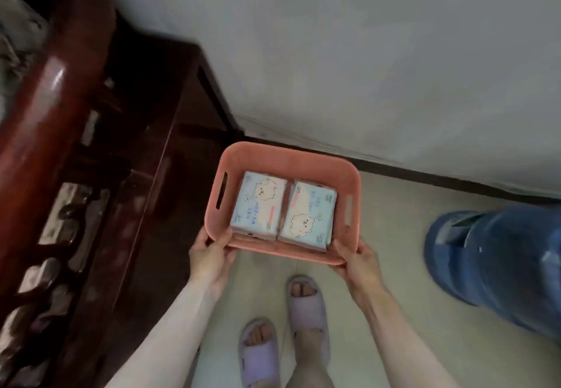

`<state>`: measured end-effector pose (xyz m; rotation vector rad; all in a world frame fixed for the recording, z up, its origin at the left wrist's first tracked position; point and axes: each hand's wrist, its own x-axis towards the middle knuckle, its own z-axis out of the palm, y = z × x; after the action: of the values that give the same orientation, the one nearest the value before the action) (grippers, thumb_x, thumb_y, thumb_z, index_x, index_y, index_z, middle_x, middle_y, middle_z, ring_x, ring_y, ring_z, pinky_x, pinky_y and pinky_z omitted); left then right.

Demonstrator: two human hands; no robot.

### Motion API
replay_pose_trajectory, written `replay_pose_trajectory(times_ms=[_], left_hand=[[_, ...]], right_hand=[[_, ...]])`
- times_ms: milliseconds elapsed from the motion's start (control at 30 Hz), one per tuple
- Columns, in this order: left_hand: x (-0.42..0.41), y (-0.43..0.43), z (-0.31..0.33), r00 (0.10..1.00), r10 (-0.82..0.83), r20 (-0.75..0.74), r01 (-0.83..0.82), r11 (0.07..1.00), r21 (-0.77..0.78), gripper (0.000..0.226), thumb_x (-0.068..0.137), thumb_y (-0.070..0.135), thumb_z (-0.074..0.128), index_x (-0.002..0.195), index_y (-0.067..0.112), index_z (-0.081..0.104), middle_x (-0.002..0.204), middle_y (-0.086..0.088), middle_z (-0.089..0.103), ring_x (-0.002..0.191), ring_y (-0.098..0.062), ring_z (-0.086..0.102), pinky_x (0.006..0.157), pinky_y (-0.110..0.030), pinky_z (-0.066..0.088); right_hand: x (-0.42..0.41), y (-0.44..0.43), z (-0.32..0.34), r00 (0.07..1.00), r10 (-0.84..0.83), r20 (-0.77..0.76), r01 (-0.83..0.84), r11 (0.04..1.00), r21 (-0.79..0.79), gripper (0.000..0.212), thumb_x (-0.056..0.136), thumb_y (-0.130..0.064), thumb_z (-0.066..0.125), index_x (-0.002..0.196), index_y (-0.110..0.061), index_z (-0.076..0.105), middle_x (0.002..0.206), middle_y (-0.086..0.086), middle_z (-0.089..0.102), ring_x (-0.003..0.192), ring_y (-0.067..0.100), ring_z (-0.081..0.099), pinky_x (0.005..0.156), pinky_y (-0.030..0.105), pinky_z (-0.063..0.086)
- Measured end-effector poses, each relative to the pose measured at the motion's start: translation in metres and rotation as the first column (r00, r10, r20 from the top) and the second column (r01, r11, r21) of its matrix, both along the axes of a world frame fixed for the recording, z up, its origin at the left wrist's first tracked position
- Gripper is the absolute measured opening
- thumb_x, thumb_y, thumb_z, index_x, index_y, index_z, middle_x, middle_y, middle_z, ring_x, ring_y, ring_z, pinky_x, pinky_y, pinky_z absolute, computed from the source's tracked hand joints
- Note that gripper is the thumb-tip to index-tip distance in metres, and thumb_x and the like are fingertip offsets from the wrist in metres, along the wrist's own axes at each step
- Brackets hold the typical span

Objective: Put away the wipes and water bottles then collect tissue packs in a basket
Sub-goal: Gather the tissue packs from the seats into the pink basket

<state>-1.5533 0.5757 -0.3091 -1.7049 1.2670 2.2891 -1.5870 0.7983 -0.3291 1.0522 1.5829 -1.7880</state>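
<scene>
Left hand [212, 258] and right hand [362, 261], fingers clenched on near corners of pink basket [274, 156], 2 tissue packs [283, 210] side by side just beyond the fingers, floor [391, 208] below

basket [303, 156]: matt pink plastic | cabinet [60, 90]: glossy dark wood

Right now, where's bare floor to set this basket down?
Bare tile lies under the pink basket, bordered by the wooden cabinet, the wall's dark baseboard and the blue water jug. Nearer, the slippers crowd the floor. Both the left hand and right hand grip the rim.
</scene>
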Motion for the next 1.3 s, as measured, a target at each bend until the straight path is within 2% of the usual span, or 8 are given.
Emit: replay_pose_trajectory(times_ms=[133,233,300,367,500,667,967,1300], left_hand=[[-0.026,-0.004,-0.08,1.0,-0.003,0.023,0.003,1.0,-0.02,0.037,0.093,-0.006,0.05,0.128,0.006,0.053,0.11,-0.014,0.066,0.09,-0.02,0.066,0.082,-0.034,0.056],[-0.045,-0.006,-0.128,0.998,0.046,0.03,-0.046,0.999,0.0,0.035,0.093,-0.008,0.048,0.125,0.004,0.054,0.104,-0.013,0.066,0.089,-0.021,0.065,0.075,-0.031,0.057],[-0.056,-0.006,-0.157,0.998,0.052,0.031,-0.052,0.999,-0.001,0.033,0.094,-0.007,0.047,0.125,0.002,0.054,0.1,-0.011,0.066,0.086,-0.02,0.064,0.074,-0.029,0.057],[-0.065,-0.007,-0.176,0.998,0.056,0.042,-0.056,0.998,-0.004,0.032,0.095,-0.005,0.047,0.126,-0.001,0.053,0.106,-0.014,0.066,0.087,-0.019,0.064,0.08,-0.032,0.059],[-0.074,-0.012,-0.206,0.995,0.065,0.073,-0.063,0.998,-0.027,0.033,0.096,-0.004,0.045,0.128,-0.005,0.052,0.124,-0.022,0.06,0.103,-0.028,0.062,0.097,-0.038,0.047],[-0.083,-0.015,-0.212,0.996,0.068,0.063,-0.064,0.997,-0.05,0.032,0.096,-0.005,0.044,0.127,-0.003,0.054,0.107,-0.014,0.064,0.087,-0.018,0.064,0.087,-0.032,0.048],[-0.083,-0.014,-0.214,0.994,0.089,0.057,-0.087,0.996,-0.034,0.031,0.097,-0.001,0.045,0.128,-0.004,0.053,0.118,-0.017,0.061,0.086,-0.016,0.063,0.091,-0.034,0.047],[-0.082,-0.015,-0.215,0.993,0.113,0.026,-0.113,0.994,0.001,0.033,0.098,0.003,0.045,0.131,0.0,0.052,0.122,-0.015,0.061,0.088,-0.013,0.063,0.088,-0.032,0.047]], right_hand=[[-0.021,-0.007,-0.082,1.0,-0.025,0.011,0.025,1.0,-0.015,0.029,0.093,0.005,0.051,0.116,-0.011,0.058,0.093,0.006,0.067,0.078,0.019,0.063,0.06,0.025,0.058],[-0.038,-0.011,-0.131,0.999,-0.04,0.022,0.041,0.999,-0.024,0.032,0.093,0.004,0.052,0.122,-0.009,0.057,0.105,0.014,0.066,0.084,0.025,0.064,0.065,0.027,0.059],[-0.05,-0.014,-0.16,0.999,-0.036,0.007,0.036,0.999,-0.03,0.031,0.094,0.004,0.051,0.122,-0.009,0.057,0.104,0.014,0.066,0.084,0.025,0.064,0.068,0.029,0.059],[-0.06,-0.017,-0.177,0.999,-0.031,-0.011,0.031,0.999,-0.027,0.03,0.094,0.004,0.051,0.119,-0.011,0.058,0.1,0.011,0.067,0.085,0.026,0.065,0.071,0.032,0.058],[-0.073,-0.023,-0.202,0.999,-0.015,-0.049,0.014,1.0,-0.02,0.027,0.093,0.005,0.053,0.109,-0.014,0.063,0.095,0.007,0.068,0.085,0.025,0.065,0.065,0.026,0.059],[-0.076,-0.027,-0.206,0.997,-0.005,-0.075,0.003,1.0,-0.021,0.028,0.093,0.006,0.052,0.098,-0.018,0.063,0.092,0.007,0.068,0.084,0.025,0.064,0.071,0.031,0.058],[-0.073,-0.028,-0.21,0.998,-0.027,-0.062,0.025,0.999,-0.027,0.026,0.093,0.007,0.051,0.108,-0.012,0.061,0.095,0.008,0.067,0.089,0.027,0.064,0.067,0.027,0.059],[-0.072,-0.029,-0.209,0.996,-0.04,-0.079,0.037,0.998,-0.045,0.028,0.092,0.004,0.054,0.1,-0.021,0.062,0.095,0.004,0.069,0.09,0.025,0.065,0.066,0.025,0.059]])
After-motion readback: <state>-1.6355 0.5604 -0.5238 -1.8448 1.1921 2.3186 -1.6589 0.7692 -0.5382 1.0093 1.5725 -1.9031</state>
